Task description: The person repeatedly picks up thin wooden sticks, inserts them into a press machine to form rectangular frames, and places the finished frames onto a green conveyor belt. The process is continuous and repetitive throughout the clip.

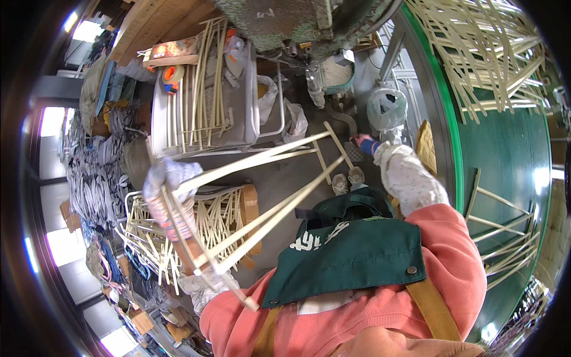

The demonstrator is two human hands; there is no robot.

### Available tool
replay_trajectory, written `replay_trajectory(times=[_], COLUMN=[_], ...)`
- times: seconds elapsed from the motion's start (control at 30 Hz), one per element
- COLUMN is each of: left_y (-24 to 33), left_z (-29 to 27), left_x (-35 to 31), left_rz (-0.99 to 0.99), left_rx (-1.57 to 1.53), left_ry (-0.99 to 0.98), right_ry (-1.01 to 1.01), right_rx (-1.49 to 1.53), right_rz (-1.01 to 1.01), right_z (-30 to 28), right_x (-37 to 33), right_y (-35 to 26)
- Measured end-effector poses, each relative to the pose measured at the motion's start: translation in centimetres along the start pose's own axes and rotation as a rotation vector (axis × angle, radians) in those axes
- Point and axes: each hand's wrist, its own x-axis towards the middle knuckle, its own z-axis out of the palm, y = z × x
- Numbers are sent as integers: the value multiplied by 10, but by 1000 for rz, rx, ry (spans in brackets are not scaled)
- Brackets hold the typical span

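My left hand (156, 205), in a pale striped glove, is closed around a long cream-coloured frame of thin rods (264, 221). The frame slants across in front of me, its near end blurred beside my left sleeve. Its far end, with short crossbars, reaches toward my right hand (366, 144). That hand wears a blue and pink glove and is just right of the frame's far end, above the floor. Its fingers are too small and turned away to make out, and whether it touches the frame does not show.
A grey cart (238, 137) at the far left carries cream rods and a tape roll (173, 75). Below it, a box (248, 208) stands by a rack of rods. A green machine (285, 21) stands ahead; a green conveyor (499, 143) with piled frames runs along the right.
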Motion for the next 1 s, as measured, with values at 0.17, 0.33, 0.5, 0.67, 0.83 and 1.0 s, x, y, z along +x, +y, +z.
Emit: replay_trajectory(times=[0.17,0.33,0.5,0.67,0.83,1.0], left_y=[36,4,-94,-170,-205,-201], left_z=[-23,-85,-87,-109,-118,-88], left_x=[-32,-62,-57,-18,-2,22], left_rz=[93,69,-179,-503,-609,-495], left_rx=[-106,-52,194,523,591,407], left_ry=[90,222,721,385,376,300], right_ry=[-138,170,1035,1220,1354,1107], right_rx=[-322,-424,-468,198,-606,-368], right_rz=[206,541,794,-347,-490,-525], right_z=[42,-146,-464,-603,-502,-352], right_x=[-21,-78,-201,-315,-293,-210], right_y=[-3,54,102,-6,-154,-245])
